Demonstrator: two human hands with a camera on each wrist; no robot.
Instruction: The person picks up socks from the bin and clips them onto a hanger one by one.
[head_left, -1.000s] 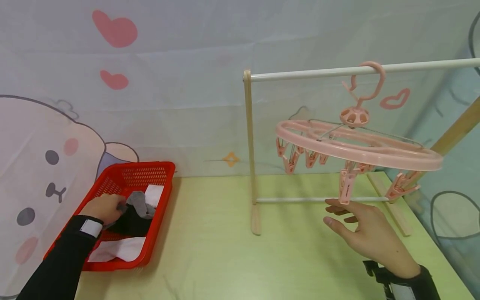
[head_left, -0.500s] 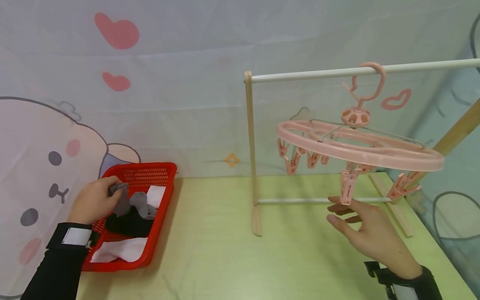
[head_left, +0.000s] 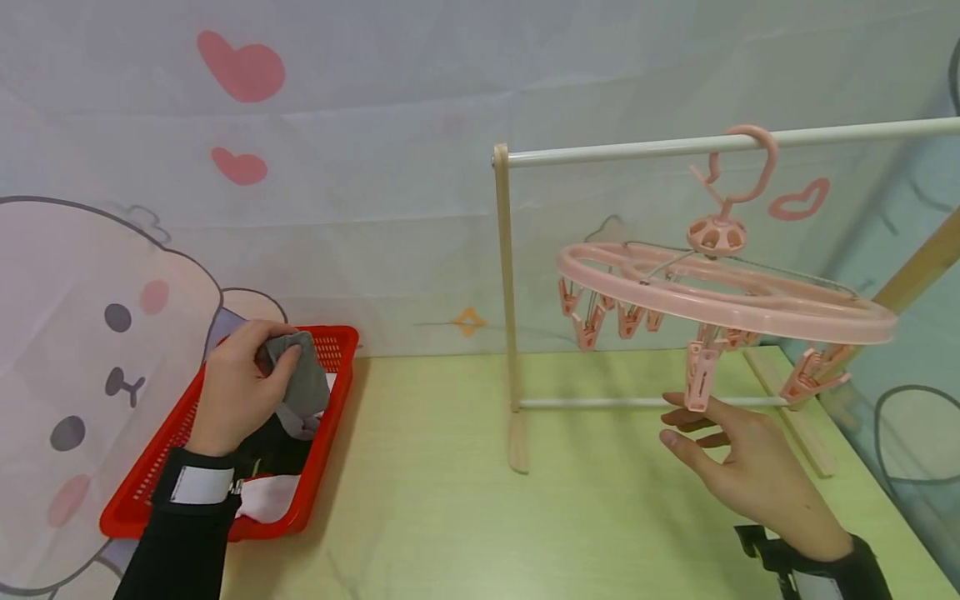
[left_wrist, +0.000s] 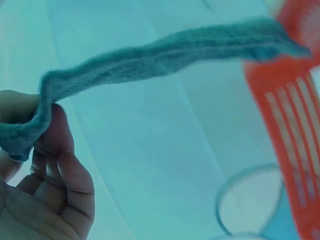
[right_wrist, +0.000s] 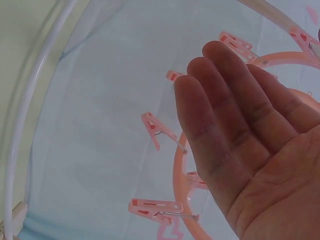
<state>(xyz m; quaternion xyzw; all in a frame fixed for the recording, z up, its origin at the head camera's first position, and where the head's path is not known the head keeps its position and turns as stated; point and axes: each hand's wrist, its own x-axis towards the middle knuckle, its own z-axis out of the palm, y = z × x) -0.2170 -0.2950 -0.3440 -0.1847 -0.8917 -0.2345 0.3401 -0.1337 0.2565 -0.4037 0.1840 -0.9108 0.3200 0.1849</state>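
Note:
My left hand (head_left: 238, 387) pinches a grey sock (head_left: 309, 379) between thumb and fingers, raised over the red basket (head_left: 332, 425). Seen edge-on in the left wrist view, the sock (left_wrist: 170, 54) stretches from the fingers toward the basket's slotted wall. Black cloth (head_left: 285, 454) and white cloth (head_left: 270, 497) lie in the basket, partly hidden by the hand and sleeve. My right hand (head_left: 757, 479) holds nothing; its fingers extend under the pink clip hanger (head_left: 720, 306), close to a hanging clip (head_left: 701, 379). In the right wrist view its palm (right_wrist: 280, 185) faces the camera.
The hanger hooks over the white rail (head_left: 600, 156) of a wooden-sided rack (head_left: 508, 275). A lower white rod (head_left: 585, 403) crosses near the table. Several pink clips dangle around the ring. A printed cloth backdrop (head_left: 390, 167) stands behind the pale table (head_left: 420, 483).
My left hand has lifted the grey sock out of the basket and moved up and to the right with it. The right hand has stayed under the hanger.

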